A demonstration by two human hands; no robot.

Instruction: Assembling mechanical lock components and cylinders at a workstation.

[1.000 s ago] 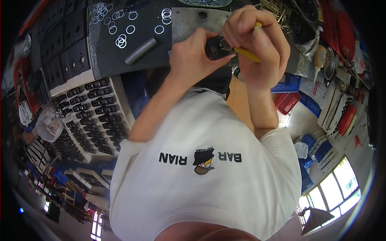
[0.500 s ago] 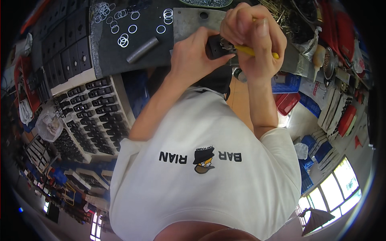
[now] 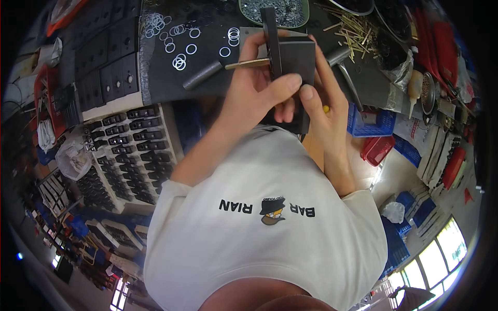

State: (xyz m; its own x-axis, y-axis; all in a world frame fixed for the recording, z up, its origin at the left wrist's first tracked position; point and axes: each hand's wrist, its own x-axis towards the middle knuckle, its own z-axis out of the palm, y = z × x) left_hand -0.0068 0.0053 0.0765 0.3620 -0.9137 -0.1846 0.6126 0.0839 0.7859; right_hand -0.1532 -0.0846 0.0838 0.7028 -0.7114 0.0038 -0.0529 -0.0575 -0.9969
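Observation:
A black metal block with a flat plate along one side (image 3: 300,59) is held up over the bench edge between my two hands. My left hand (image 3: 251,96) is closed round its left side, thumb on the near face. A flat brass-coloured bar (image 3: 248,64) sticks out leftward from the plate. My right hand (image 3: 332,111) grips the block's right side, thumb at its near lower edge. Against the right palm shows the yellow end of a slim tool (image 3: 326,109); most of it is hidden.
Loose metal rings (image 3: 191,49) and a grey metal cylinder (image 3: 202,75) lie on the dark bench at left. A green bowl (image 3: 307,14) of small metal parts stands behind. Brass strips (image 3: 358,33) are heaped at right. Below the bench sits a blue crate (image 3: 381,124).
The block has been lifted and turned, so its plate stands on edge and the brass bar shows. My right hand has dropped from above the block to its side. The view has shifted slightly.

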